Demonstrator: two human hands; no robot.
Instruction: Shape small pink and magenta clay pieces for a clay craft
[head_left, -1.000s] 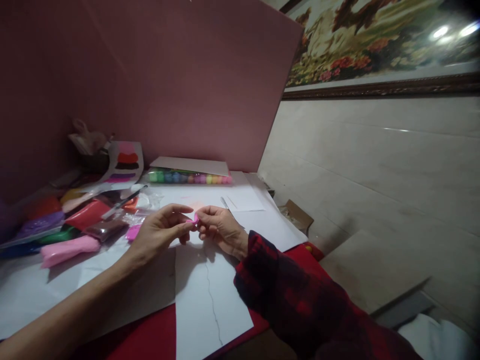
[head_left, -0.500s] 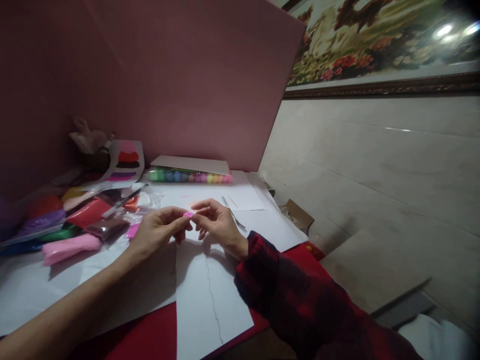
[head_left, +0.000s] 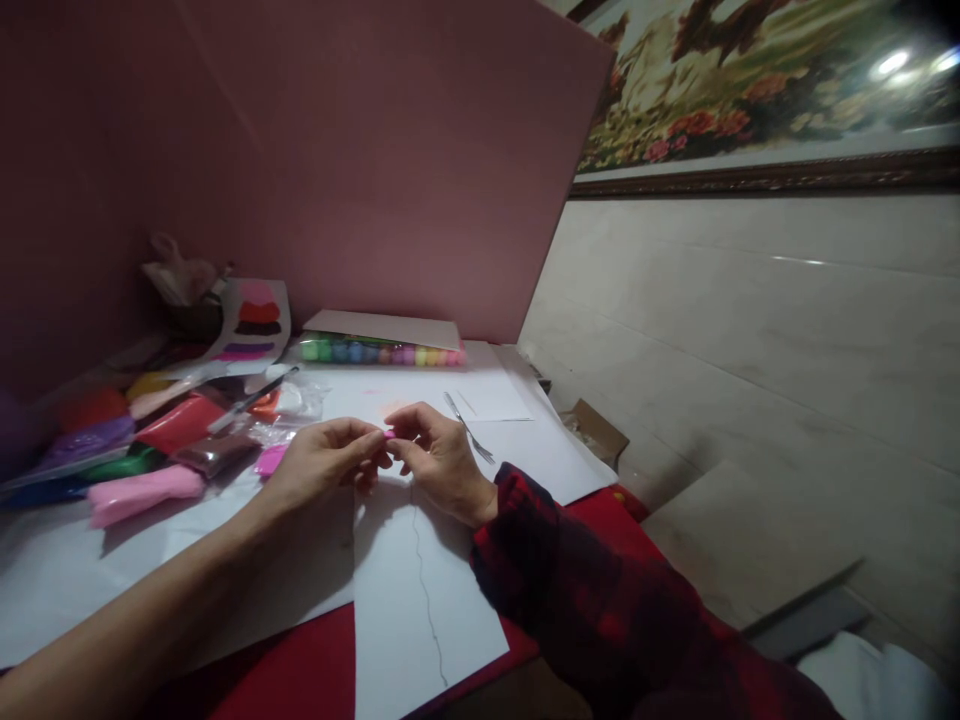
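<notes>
A small bit of bright pink modelling clay [head_left: 389,435] is pinched between the fingertips of both hands, mostly covered by them. My left hand [head_left: 321,460] grips it from the left, thumb and forefinger closed. From the right, my right hand [head_left: 442,462] holds the same bit, its fingers curled. Below the hands lies a white sheet of paper [head_left: 420,600] with a wavy pencil line down it. Beside my left wrist sits a larger lump of pink clay [head_left: 271,460]. A metal fork [head_left: 469,428] rests on the paper just past my right hand.
Several bags of coloured clay [head_left: 180,425] crowd the left side of the table. At the back lies a clear pack of many-coloured clay pieces [head_left: 382,351] under a white card. A red cloth [head_left: 300,660] shows along the front edge; a cardboard box [head_left: 598,432] stands at the right.
The hands have drawn closer together, and the pink bit has shifted slightly right and is more covered by the fingertips.
</notes>
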